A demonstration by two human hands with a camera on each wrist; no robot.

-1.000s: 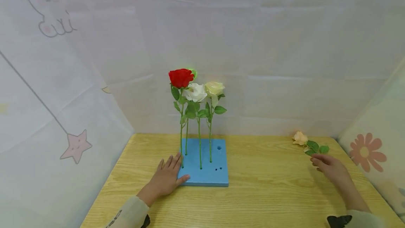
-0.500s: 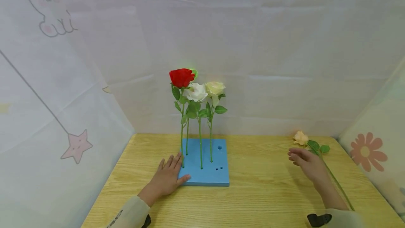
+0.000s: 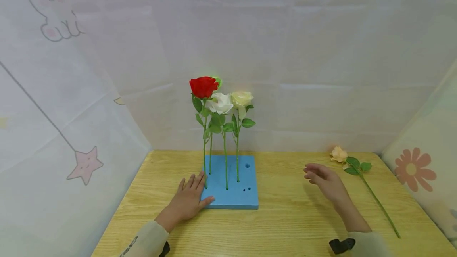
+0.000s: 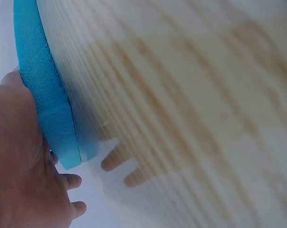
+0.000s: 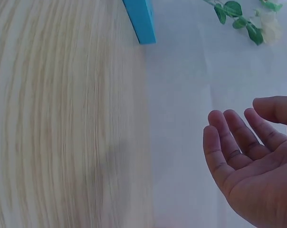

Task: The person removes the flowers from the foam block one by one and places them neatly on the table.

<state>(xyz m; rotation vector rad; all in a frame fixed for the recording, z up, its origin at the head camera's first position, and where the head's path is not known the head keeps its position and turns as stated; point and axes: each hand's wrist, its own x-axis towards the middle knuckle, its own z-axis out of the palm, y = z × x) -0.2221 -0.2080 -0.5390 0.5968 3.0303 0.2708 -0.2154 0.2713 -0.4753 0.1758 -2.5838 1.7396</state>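
Your left hand [image 3: 187, 202] is bracing the blue block [image 3: 233, 200] at lower centre, fingers extended; pressing lightly should spare the standing roses [image 3: 220, 104] a wobble. Your right hand [image 3: 327, 182] is hovering empty, fingers relaxed; the peach rose [image 3: 338, 154] is lying lower right.

A backdrop [image 3: 321, 50] bears a printed rabbit [image 3: 55, 17], star [image 3: 85, 165] and flower [image 3: 415, 169]; the tabletop [image 3: 292, 213] is wood-grained.

The red rose [image 3: 203, 87] hides most of your green flower [image 3: 219, 82]. The right wrist view cuts off your right grip [image 5: 255, 164].
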